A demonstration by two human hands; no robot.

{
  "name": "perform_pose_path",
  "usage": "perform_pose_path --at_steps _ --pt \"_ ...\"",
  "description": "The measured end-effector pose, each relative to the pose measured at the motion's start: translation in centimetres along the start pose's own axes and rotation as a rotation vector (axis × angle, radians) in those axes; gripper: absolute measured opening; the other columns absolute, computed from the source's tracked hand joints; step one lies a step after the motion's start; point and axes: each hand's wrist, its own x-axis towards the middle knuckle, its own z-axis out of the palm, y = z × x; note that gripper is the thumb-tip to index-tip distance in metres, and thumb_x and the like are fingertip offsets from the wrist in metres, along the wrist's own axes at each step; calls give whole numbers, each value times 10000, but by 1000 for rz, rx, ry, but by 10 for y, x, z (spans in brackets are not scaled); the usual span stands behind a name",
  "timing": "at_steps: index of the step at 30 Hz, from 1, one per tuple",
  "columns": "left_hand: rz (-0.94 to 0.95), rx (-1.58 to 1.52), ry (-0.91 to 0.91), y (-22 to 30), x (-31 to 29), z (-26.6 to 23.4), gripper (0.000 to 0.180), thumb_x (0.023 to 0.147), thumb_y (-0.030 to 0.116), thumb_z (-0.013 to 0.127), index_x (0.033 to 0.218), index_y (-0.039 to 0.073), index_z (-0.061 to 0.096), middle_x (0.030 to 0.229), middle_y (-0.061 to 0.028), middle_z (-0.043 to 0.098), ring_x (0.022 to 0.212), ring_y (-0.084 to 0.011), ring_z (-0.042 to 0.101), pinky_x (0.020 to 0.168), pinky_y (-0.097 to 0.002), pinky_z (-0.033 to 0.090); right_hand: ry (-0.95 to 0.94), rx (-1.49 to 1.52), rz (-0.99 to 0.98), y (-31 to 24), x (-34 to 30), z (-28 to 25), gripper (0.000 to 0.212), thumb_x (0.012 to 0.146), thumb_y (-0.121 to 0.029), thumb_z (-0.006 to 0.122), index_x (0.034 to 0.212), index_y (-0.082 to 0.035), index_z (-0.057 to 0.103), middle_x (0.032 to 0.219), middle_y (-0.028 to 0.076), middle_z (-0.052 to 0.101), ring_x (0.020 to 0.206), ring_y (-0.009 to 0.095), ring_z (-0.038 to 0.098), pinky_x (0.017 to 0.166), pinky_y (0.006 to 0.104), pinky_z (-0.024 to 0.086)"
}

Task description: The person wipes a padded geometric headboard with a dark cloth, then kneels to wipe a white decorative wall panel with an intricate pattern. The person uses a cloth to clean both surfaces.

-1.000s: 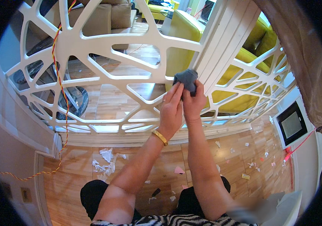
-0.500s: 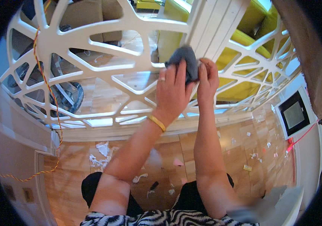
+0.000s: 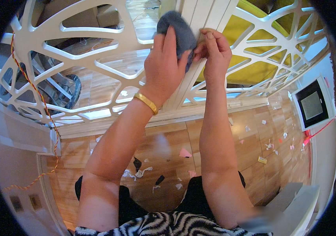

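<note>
My left hand point(image 3: 163, 65), with a gold band at the wrist, is closed on a dark grey cloth point(image 3: 179, 33). The cloth bunches under its fingers, against the left side of a white grooved post point(image 3: 206, 21). Just right of the cloth, my right hand point(image 3: 216, 55) is near the post with thumb and fingers curled together. Whatever those fingers may pinch is too small to make out. White lattice panels point(image 3: 79, 63) spread to either side of the post.
A twisted orange cord point(image 3: 44, 100) hangs at the left. Scraps of paper, including a pink piece point(image 3: 185, 152), litter the wooden floor point(image 3: 250, 157). A black-and-white framed panel point(image 3: 312, 104) stands at the right, near a pink ribbon point(image 3: 323, 128). Yellow seating point(image 3: 238, 65) shows behind the lattice.
Both hands appear higher in the view, and the left hand with the cloth has also moved leftward. The whole scene has shifted left and up. The left hand still grips the cloth.
</note>
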Motion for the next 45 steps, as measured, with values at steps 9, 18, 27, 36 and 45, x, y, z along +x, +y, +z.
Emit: perform_pose_path --at_steps 9,18,27,36,45 --pt "-58 -10 -9 -1 -8 3 607 812 174 686 1324 -35 434 1100 -231 577 980 -405 599 827 -436 497 4 40 29 -2 1 1 171 937 -153 590 1004 -18 671 629 60 601 476 111 547 415 220 436" --pt "55 4 4 12 36 -7 655 813 185 675 1365 -31 398 1087 -210 529 915 -398 598 749 -429 512 0 25 27 0 1 -3 182 946 -155 573 1005 -15 673 617 65 600 453 115 529 417 217 421" --pt "-131 17 -167 -17 -59 20 661 794 136 634 1372 -48 370 1114 -248 517 928 -422 578 739 -463 503 46 10 14 1 -1 2 179 946 -161 574 1009 -27 674 624 58 601 471 111 534 434 225 428" --pt "-219 -80 -73 -63 -154 68 727 724 83 682 1370 -23 365 1096 -241 522 911 -425 563 759 -490 486 54 -49 -46 8 -4 1 193 955 -161 552 1065 -27 637 617 67 587 449 137 517 430 245 425" --pt "-361 -109 -117 -75 -195 79 710 729 78 695 1362 17 380 1158 -233 543 979 -420 570 821 -470 487 40 -102 -83 35 -31 0 50 903 -73 628 912 -33 599 687 18 565 534 85 522 471 225 438"
